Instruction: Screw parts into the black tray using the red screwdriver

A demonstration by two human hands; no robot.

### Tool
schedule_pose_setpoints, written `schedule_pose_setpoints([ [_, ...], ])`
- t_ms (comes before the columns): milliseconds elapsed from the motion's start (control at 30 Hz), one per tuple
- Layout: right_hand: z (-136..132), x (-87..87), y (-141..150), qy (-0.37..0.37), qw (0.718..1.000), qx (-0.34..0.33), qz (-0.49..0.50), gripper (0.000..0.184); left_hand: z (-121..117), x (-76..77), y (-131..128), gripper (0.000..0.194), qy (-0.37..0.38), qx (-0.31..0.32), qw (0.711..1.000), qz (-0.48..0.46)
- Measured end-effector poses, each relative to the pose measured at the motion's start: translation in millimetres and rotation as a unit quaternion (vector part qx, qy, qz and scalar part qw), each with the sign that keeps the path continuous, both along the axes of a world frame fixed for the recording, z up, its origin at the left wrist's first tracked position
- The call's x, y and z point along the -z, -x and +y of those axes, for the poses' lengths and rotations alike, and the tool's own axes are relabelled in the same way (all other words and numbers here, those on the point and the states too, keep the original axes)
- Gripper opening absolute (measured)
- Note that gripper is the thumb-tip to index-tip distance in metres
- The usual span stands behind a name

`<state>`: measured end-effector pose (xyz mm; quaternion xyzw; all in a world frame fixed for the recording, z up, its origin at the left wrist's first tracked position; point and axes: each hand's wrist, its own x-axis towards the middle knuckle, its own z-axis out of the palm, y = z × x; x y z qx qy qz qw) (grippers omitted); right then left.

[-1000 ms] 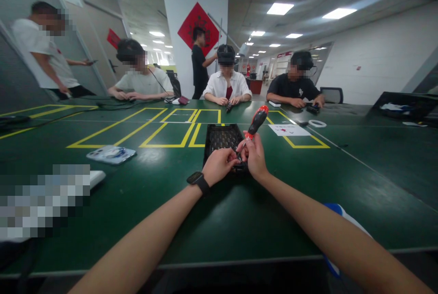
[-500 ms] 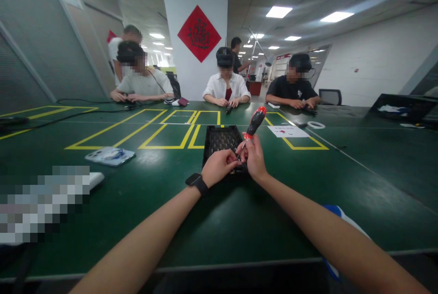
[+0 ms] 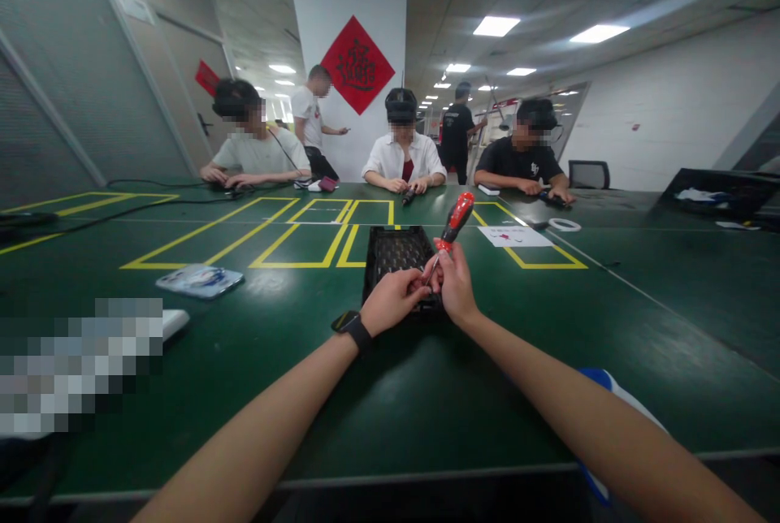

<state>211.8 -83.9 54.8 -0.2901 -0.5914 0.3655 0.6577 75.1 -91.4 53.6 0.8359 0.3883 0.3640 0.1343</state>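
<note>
A black tray-like case (image 3: 396, 245) with a patterned inside lies on the green table in front of me. My right hand (image 3: 456, 283) is closed around a screwdriver (image 3: 457, 217) with a red and black handle. The handle tilts up to the right and the thin shaft points down at the near right part of the case. My left hand (image 3: 396, 296), with a black band on its wrist, reaches over the near left side of the case. Its fingers are pinched together by the screwdriver's tip; whatever they hold is too small to make out.
A phone in a pale case (image 3: 200, 280) lies to the left. A white printed sheet (image 3: 515, 236) and a ring of white tape (image 3: 564, 224) are at the right. Yellow tape lines mark the table (image 3: 292, 393). Several people sit or stand across it.
My hands and the screwdriver keep nearly the same position over the case. In the background, a standing person in white has moved right, and one in black has also shifted right.
</note>
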Motion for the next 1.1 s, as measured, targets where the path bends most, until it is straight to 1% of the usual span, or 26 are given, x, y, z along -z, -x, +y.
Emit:
schedule_pose_setpoints([
  [100, -2.0, -0.7, 0.8, -0.006, 1.0, 0.008, -0.005, 0.03, 0.7, 1.0, 0.3, 0.021, 0.01, -0.019, 1.0, -0.005],
  [233, -3.3, -1.5, 1.4, -0.005, 1.0, 0.007, -0.006, 0.03, 1.0, 1.0, 1.5, 0.016, 0.005, -0.016, 1.0, 0.007],
  [333, -2.2, -1.1, 0.9, 0.002, 1.0, -0.008, 0.003, 0.03, 1.2, 1.1, 2.1, 0.011, -0.007, -0.003, 1.0, 0.011],
  [400, -0.6, -0.5, 0.4, 0.007, 1.0, -0.015, 0.009, 0.03, 1.6, 1.8, 2.0, 0.011, -0.009, 0.012, 1.0, 0.007],
  [500, 1.2, 0.0, -0.1, 0.011, 1.0, -0.014, 0.01, 0.031, 2.0, 3.2, 1.3, 0.013, 0.009, 0.028, 0.999, -0.014],
  [667, -1.1, -0.9, 0.3, 0.0, 1.0, -0.01, 0.002, 0.03, 4.3, 6.0, 1.3, 0.019, 0.055, 0.002, 0.997, -0.052],
  [800, -2.9, -1.7, 0.3, -0.004, 1.0, -0.024, -0.01, 0.03, 7.3, 8.2, 3.0, 0.02, 0.058, -0.014, 0.997, -0.038],
  [867, -1.9, -1.4, -0.2, -0.002, 0.999, -0.036, -0.012, 0.029, 7.4, 7.8, 3.6, 0.017, 0.045, -0.005, 0.999, -0.025],
  [1000, 0.9, -0.4, -0.9, 0.007, 0.999, -0.046, -0.007, 0.03, 5.0, 3.8, 3.0, 0.017, 0.041, 0.041, 0.998, -0.008],
  [1100, 0.7, -0.8, -0.7, 0.009, 0.999, -0.044, -0.001, 0.03, 3.4, 1.7, 1.9, 0.018, 0.04, 0.03, 0.999, -0.006],
])
